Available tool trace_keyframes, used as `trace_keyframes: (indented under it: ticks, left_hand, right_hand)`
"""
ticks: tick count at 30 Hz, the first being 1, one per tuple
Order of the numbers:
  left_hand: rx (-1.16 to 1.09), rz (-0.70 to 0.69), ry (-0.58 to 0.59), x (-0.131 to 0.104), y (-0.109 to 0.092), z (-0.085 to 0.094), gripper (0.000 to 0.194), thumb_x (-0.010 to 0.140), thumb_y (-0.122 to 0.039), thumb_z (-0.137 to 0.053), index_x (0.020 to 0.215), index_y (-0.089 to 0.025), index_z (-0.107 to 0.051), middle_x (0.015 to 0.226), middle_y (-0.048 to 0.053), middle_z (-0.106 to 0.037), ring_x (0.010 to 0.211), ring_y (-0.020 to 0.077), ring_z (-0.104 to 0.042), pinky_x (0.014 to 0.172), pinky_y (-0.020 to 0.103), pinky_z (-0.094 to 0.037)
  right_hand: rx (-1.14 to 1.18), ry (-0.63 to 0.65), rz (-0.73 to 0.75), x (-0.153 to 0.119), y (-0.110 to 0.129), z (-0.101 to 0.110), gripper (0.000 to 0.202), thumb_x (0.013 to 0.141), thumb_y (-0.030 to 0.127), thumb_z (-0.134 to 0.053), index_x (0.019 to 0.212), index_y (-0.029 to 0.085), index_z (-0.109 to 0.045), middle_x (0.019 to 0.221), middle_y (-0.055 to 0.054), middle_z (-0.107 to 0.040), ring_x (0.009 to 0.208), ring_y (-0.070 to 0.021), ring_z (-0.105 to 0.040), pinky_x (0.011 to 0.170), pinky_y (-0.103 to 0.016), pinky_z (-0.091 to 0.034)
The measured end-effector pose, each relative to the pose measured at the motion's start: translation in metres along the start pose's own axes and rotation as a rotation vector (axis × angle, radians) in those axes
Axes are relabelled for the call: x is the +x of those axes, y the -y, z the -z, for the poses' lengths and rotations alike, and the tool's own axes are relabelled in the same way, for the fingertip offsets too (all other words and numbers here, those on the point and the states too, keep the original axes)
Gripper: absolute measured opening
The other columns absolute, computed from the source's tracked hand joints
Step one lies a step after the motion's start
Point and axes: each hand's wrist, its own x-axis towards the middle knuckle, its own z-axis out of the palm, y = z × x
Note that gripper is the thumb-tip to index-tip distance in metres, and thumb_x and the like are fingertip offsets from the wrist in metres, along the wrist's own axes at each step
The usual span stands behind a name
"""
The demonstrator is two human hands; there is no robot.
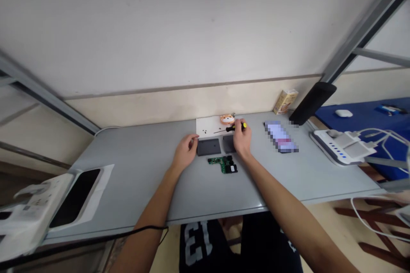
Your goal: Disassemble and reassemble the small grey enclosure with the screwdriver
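My right hand (242, 136) holds a black and yellow screwdriver (230, 128), its thin shaft pointing left over a white sheet (208, 123). Beside the left edge of a dark flat panel (209, 147) is my left hand (186, 150), fingers curled together; whether they hold something small is hidden. A second dark panel (228, 143) lies partly under my right hand. Nearer to me is a green circuit board (226, 164) with black parts. Several tiny dark screws (205, 131) and an orange and white round object (227, 119) rest on the sheet.
On the grey table (137, 179), a blurred-out phone (281, 137) lies to the right, near a power strip (339, 147) with cables. A small box (285, 101) and a black cylinder (314, 102) stand behind. A black phone (76, 197) lies at the left.
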Motion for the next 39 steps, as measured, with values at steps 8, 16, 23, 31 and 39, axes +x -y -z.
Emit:
trace_keyframes:
  ticks: [8,16,23,31,39]
  left_hand:
    - [0.046,-0.067,0.067,-0.004,-0.003,0.002,0.027,0.101,-0.033,-0.052,0.122,-0.023,-0.064,0.108,0.005,-0.068,0.085,0.0175,-0.060,0.089,0.035,-0.050]
    - [0.034,0.002,0.035,-0.004,0.001,-0.001,0.032,0.103,-0.032,-0.048,0.131,-0.023,-0.059,0.110,0.006,-0.069,0.088,0.0172,-0.062,0.092,0.034,-0.051]
    - [0.056,0.046,-0.011,-0.003,0.003,-0.001,0.025,0.101,-0.027,-0.049,0.121,-0.021,-0.063,0.110,0.007,-0.070,0.092,0.0191,-0.065,0.091,0.035,-0.052]
    - [0.111,0.022,-0.009,0.000,0.003,-0.001,0.020,0.095,-0.016,-0.049,0.105,-0.021,-0.065,0.101,0.006,-0.070,0.092,0.0210,-0.065,0.087,0.036,-0.051]
    - [0.212,0.031,-0.028,0.000,-0.004,0.001,0.019,0.086,-0.010,-0.057,0.097,-0.022,-0.067,0.094,0.007,-0.068,0.091,0.0245,-0.063,0.088,0.041,-0.048]
  right_hand:
    - [0.001,-0.016,-0.005,0.000,0.006,0.001,0.042,0.098,0.052,-0.045,0.076,0.020,-0.059,0.072,0.001,-0.060,0.074,-0.0164,-0.055,0.076,-0.030,-0.041]
    - [0.146,-0.118,-0.217,0.012,0.001,0.004,0.050,0.092,0.068,-0.044,0.079,0.022,-0.057,0.052,0.007,-0.038,0.048,-0.0144,-0.038,0.051,-0.029,-0.033]
    - [0.138,-0.257,0.129,0.034,0.041,0.042,0.056,0.100,0.066,-0.032,0.077,0.022,-0.058,0.070,0.000,-0.053,0.060,-0.0147,-0.051,0.060,-0.030,-0.042]
    - [-0.251,0.601,0.556,-0.028,0.070,0.094,0.027,0.094,0.053,-0.063,0.092,0.026,-0.062,0.086,-0.005,-0.067,0.074,-0.0197,-0.064,0.068,-0.034,-0.051]
    - [-0.869,1.029,0.545,-0.066,0.045,0.088,0.051,0.092,0.065,-0.058,0.128,0.030,-0.064,0.146,-0.012,-0.056,0.083,-0.0248,-0.073,0.070,-0.040,-0.058]
